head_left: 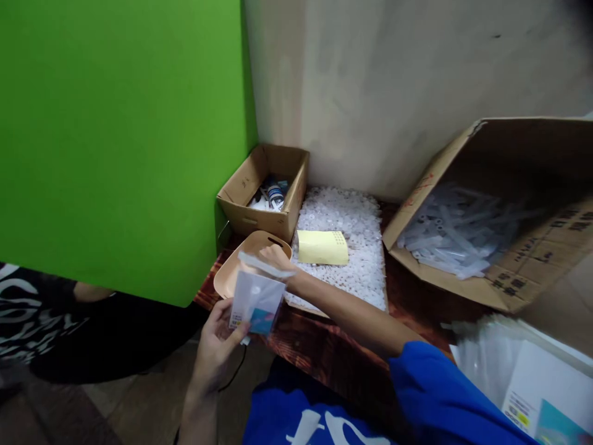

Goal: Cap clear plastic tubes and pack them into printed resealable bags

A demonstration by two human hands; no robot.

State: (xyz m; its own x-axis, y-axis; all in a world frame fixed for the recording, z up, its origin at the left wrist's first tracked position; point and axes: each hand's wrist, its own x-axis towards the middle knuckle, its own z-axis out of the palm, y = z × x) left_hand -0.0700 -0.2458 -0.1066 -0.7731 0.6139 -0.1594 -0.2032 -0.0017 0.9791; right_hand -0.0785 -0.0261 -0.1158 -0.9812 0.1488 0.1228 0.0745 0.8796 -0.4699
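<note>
My left hand (214, 349) pinches the lower edge of a clear plastic bag (259, 293), thumb in front. Inside the bag is a white card with a blue-green patch and small print; its clear top flap is loose. My right hand (274, 253) reaches into a shallow tan tray (223, 279), behind the bag's top. The bag hides its fingers, so what they touch does not show. Right of the tray, many small white plastic pieces (340, 213) fill a flat box, with a yellow paper sheet (323, 247) lying on them.
Behind the tray stands a cardboard box (259, 217) with assorted items. A large tilted carton (504, 287) at right holds clear plastic strips. Stacked bagged cards (540, 386) lie at lower right. A green panel (125, 148) rises at left, with another person's dark clothing (41, 315) below.
</note>
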